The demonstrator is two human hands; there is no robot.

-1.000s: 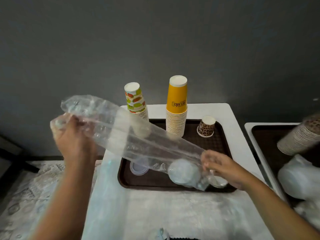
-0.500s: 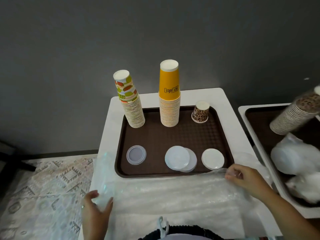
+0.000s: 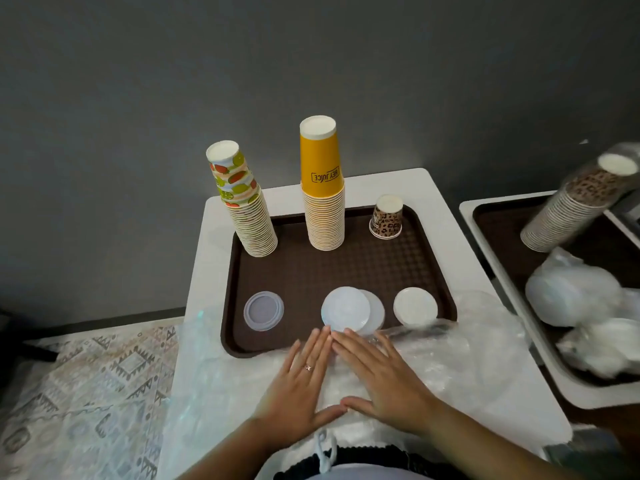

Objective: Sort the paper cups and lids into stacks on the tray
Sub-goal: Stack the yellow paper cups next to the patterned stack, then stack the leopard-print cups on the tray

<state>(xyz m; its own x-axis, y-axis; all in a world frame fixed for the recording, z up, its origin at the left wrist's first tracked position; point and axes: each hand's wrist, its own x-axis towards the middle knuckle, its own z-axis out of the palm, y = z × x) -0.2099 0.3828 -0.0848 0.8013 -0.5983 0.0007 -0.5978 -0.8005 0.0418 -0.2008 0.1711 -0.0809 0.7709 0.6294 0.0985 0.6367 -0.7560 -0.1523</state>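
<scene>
On the near half of the white tabletop [image 3: 450, 216], both hands now lie flat on the clear plastic sleeve [image 3: 467, 348]: the left hand [image 3: 298, 386] and the right hand [image 3: 377, 375] have their fingers straight and together, palms down, gripping nothing, fingertips just short of the brown tray [image 3: 346, 271]. Half a second ago the hands were wide apart at the sleeve's ends; a second ago the sleeve was held up with lids inside it. It looks emptied and is being smoothed down. On the tray the fruit-print cup stack [image 3: 249, 216], the yellow cup stack [image 3: 323, 202] and a single leopard-print cup [image 3: 386, 218] stand along the far side; a clear lid [image 3: 264, 310], two overlapping translucent lids [image 3: 349, 310] and a white lid [image 3: 415, 305] lie along the near side. The overlapping lids probably want squaring up, and the leopard-print stack [image 3: 571, 209] on the right-hand tray [image 3: 491, 216] remains unsorted.
</scene>
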